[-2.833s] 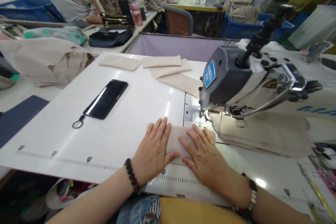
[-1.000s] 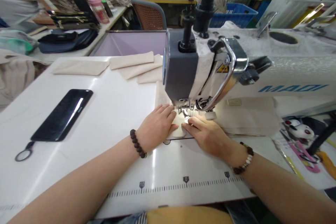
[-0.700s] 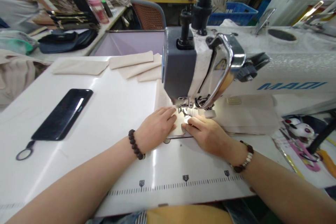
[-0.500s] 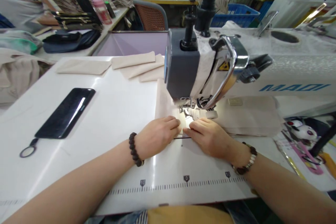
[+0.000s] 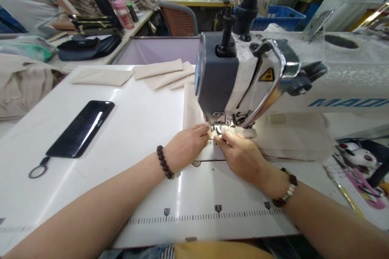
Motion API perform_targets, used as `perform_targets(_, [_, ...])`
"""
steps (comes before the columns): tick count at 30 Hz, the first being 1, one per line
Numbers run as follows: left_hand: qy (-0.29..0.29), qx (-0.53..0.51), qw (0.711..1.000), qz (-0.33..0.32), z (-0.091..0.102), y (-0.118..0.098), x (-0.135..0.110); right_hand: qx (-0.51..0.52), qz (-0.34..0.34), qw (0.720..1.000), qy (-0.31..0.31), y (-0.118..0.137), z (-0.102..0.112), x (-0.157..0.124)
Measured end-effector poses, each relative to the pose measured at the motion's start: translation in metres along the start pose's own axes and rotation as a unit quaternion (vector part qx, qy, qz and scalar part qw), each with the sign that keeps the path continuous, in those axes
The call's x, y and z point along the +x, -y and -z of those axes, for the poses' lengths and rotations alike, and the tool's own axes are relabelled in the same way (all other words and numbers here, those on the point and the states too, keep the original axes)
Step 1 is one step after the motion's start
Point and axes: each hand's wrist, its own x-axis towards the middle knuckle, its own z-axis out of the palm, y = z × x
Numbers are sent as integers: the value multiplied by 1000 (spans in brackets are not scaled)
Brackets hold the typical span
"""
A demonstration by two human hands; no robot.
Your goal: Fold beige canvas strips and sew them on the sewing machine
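Observation:
A sewing machine (image 5: 217,77) stands over the white table, its presser foot (image 5: 218,130) lit from above. Beige fabric (image 5: 189,107) lies under the machine head and extends behind it to the left. My left hand (image 5: 190,143) has its fingers pressed together on the fabric's near edge, just left of the foot. On the other side, my right hand (image 5: 243,156) pinches the fabric close to the foot. The fingers of both hands hide much of that edge. A stack of beige fabric pieces (image 5: 298,137) lies right of the needle area, beneath the machine arm.
A black phone (image 5: 82,129) with a ring strap lies on the left of the table. Folded beige pieces (image 5: 158,69) rest at the back. Small tools and a pink item (image 5: 367,194) are at the right. A ruler scale (image 5: 218,214) runs along the front edge.
Both hands have moved slightly forward toward the presser foot along with the fabric, uncovering more of the plate in front. The whole view has shifted a little.

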Motion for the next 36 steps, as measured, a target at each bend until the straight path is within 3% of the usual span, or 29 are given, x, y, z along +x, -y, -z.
perform_targets(12, [-45,2,998,54,1,2,5,4,-14,1000,18,2,-2,1])
perform_targets(24, [-46,-7,998,41,2,7,5,89,-22,996,9,-2,5,1])
perform_targets(26, [-40,-3,998,43,3,7,3,117,-15,993,-9,-5,8,-2])
perform_targets(30, [-2,7,999,44,10,-1,-6,97,27,990,-99,-15,16,-8])
perform_targets(33, [29,-4,999,44,16,-11,-13,57,-16,989,-137,-21,19,-9])
perform_targets(36, [41,-16,998,44,19,-19,-16,59,-68,987,-132,-23,19,-8])
